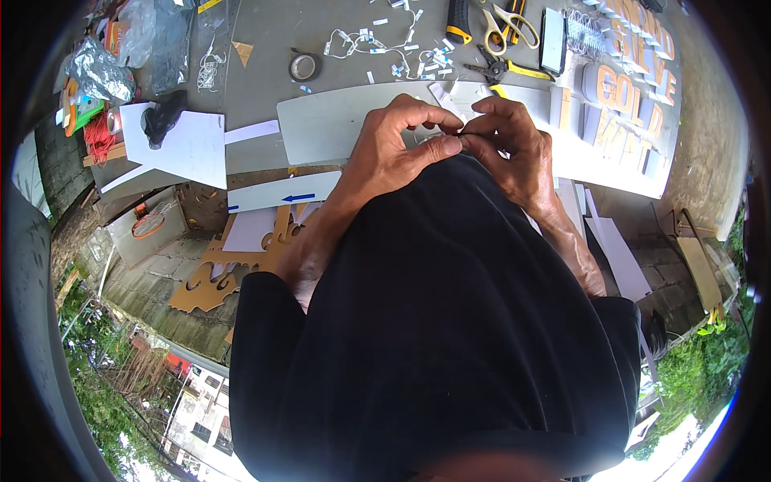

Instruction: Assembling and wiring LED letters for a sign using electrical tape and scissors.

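My left hand and my right hand meet in front of my chest, thumbs and fingers pinched together. Between the fingertips shows a thin black piece, too small to tell whether it is wire or tape. Some thin white wire appears by the left fingers. Under and beyond the hands lies a long pale metal-like strip. A string of small white LED modules on wire is spread across the table farther off, with several loose modules beside it.
A roll of dark tape, scissors, yellow-handled pliers and a black-and-orange tool handle lie at the back. Raised letters stand on a white board at the right. White sheets and plastic bags lie left.
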### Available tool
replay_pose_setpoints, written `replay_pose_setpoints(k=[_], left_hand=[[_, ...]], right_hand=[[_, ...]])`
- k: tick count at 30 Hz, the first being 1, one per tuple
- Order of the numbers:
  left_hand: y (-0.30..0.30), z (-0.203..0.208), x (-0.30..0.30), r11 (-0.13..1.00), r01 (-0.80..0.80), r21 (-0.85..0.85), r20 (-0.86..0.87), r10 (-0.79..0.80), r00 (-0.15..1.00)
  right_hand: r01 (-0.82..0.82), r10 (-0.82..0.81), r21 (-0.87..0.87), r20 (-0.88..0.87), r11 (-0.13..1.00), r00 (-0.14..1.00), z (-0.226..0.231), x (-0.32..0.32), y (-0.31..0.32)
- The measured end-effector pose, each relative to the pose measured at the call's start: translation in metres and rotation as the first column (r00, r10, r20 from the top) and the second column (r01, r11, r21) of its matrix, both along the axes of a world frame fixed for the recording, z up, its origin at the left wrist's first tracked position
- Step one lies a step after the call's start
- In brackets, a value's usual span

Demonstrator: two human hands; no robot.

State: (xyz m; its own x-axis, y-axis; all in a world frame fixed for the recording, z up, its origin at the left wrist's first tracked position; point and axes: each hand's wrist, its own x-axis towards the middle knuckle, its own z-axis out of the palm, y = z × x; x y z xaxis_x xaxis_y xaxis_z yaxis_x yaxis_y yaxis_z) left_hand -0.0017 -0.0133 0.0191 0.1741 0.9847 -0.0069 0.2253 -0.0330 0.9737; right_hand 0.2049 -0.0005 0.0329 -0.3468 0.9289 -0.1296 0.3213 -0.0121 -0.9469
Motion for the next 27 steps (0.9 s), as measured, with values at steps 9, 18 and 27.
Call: replay_pose_setpoints(k=[9, 18, 27], left_hand=[[0.000, -0.004, -0.005, 0.949, 0.024, -0.314, 0.107, 0.010, 0.994], [0.000, 0.009, -0.005, 0.843, 0.055, -0.535, 0.313, 0.137, 0.940], [-0.007, 0.015, 0.002, 0.936, -0.086, -0.341, -0.110, 0.051, 0.993]], right_hand=[[-0.023, 0.018, 0.124, 0.043, 0.992, 0.999, -0.003, 0.003, -0.001], [-0.116, 0.039, 0.506, 0.160, 0.855, 0.986, -0.006, -0.002, 0.001], [-0.153, 0.041, 0.533, 0.215, 0.832, 0.976, -0.010, -0.002, 0.001]])
